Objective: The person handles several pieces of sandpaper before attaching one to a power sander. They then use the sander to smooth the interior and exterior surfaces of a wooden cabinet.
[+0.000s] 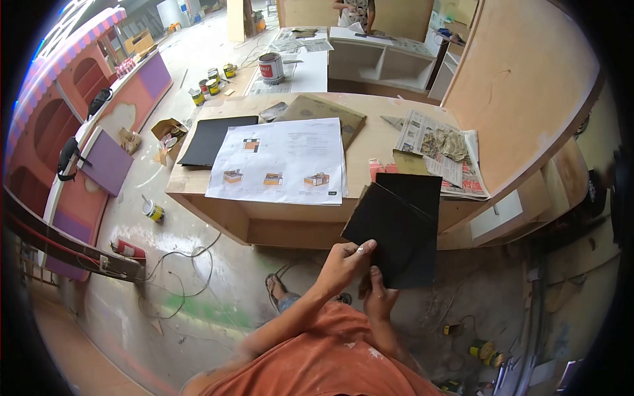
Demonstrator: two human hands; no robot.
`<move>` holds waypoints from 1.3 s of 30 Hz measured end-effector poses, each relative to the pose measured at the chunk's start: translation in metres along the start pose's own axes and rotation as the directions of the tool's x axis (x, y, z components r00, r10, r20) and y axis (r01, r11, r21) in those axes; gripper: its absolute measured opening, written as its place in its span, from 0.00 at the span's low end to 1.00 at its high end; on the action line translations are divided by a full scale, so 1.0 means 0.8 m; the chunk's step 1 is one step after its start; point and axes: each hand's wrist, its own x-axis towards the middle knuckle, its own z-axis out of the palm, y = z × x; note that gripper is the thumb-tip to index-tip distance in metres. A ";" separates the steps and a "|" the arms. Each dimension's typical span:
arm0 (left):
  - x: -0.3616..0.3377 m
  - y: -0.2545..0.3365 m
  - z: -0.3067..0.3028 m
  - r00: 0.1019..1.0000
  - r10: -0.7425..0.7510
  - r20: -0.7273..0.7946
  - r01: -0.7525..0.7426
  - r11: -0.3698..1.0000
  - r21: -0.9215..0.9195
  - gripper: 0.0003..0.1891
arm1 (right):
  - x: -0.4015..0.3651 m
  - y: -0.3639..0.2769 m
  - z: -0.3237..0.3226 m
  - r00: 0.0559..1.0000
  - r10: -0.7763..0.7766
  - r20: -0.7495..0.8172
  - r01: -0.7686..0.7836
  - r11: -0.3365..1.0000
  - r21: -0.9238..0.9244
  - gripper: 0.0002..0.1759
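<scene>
In front of my body I hold black sandpaper (403, 224) in both hands, tilted, with a crease or overlapping edge across its upper part and a tan edge at its left. My left hand (345, 263) is closed on the lower left edge, thumb on top. Lower down, my right hand (379, 296) grips the bottom edge, its thumb on the black face and its other fingers mostly hidden behind. Beyond the sheet stands a wooden counter (264, 100) bearing printed drawings (281, 158), a stack of black sheets (218, 132) and a brown sheet (323, 117).
Newspaper (422, 135) with a crumpled rag lies at the counter's right, by an upright wood panel (528, 72). A paint can (271, 68) stands on the table behind. Cables (191, 254) and an open can (153, 211) are on the floor. Another person (356, 13) stands at the back.
</scene>
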 end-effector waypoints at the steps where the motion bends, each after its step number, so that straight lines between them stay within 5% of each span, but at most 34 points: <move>1: -0.001 0.006 -0.001 0.999 -0.047 0.011 0.047 0.998 -0.031 0.29 | -0.001 0.009 -0.007 0.998 0.034 0.045 -0.034 0.999 -0.010 0.08; 6: -0.010 0.000 0.010 0.993 0.068 0.097 -0.072 0.997 0.038 0.29 | 0.021 0.011 -0.006 0.999 -0.034 0.027 0.034 0.999 0.005 0.07; 8: -0.009 -0.011 0.009 0.995 0.025 0.098 -0.027 1.000 0.015 0.29 | 0.012 0.005 0.004 0.999 0.041 -0.032 -0.039 0.998 0.054 0.07; 9: -0.013 0.008 0.004 0.989 -0.049 0.142 0.056 0.997 -0.044 0.29 | 0.006 0.008 -0.004 0.997 0.058 0.050 -0.053 0.993 -0.108 0.08; 11: -0.014 0.019 -0.001 0.973 -0.146 0.179 0.162 0.984 -0.078 0.29 | 0.000 0.007 -0.005 0.993 0.056 0.100 -0.047 0.994 -0.095 0.10; 14: -0.011 0.016 0.000 0.973 -0.069 0.220 0.071 0.997 -0.005 0.30 | 0.005 0.008 -0.007 0.993 0.025 0.112 -0.013 0.994 -0.105 0.12; 18: -0.003 -0.009 -0.002 0.938 -0.108 0.330 0.078 0.992 0.102 0.29 | 0.016 0.008 -0.004 0.999 -0.043 -0.003 0.044 0.997 0.061 0.10; 20: -0.003 -0.004 -0.010 0.896 -0.086 0.435 0.059 0.995 0.075 0.27 | 0.018 0.002 -0.004 0.994 0.094 -0.059 -0.082 0.980 0.179 0.11; 23: -0.009 -0.009 -0.015 0.956 -0.004 0.295 0.054 0.986 -0.160 0.25 | 0.017 -0.015 -0.014 0.998 0.036 0.052 -0.040 0.996 0.082 0.11; 26: -0.009 -0.010 -0.017 0.958 -0.028 0.286 0.073 0.987 -0.146 0.25 | 0.019 -0.027 -0.011 0.995 0.017 0.096 -0.009 0.997 -0.079 0.12; 30: -0.008 -0.023 -0.001 0.968 0.002 0.249 0.025 0.994 -0.108 0.24 | 0.027 -0.009 -0.012 0.999 0.032 0.017 -0.031 0.999 -0.030 0.13; 32: -0.006 -0.024 0.003 0.977 -0.030 0.209 0.103 0.932 -0.348 0.23 | 0.022 0.007 -0.016 0.994 0.077 0.080 -0.072 0.996 -0.060 0.13; 36: 0.010 -0.010 -0.011 0.985 0.001 0.171 0.054 0.947 -0.317 0.22 | 0.006 -0.004 -0.007 0.974 0.097 0.207 -0.073 0.990 -0.124 0.14; 39: 0.008 -0.021 -0.006 0.971 0.002 0.238 0.055 0.972 -0.230 0.22 | 0.023 -0.003 -0.008 0.986 0.089 0.141 -0.077 0.993 -0.087 0.12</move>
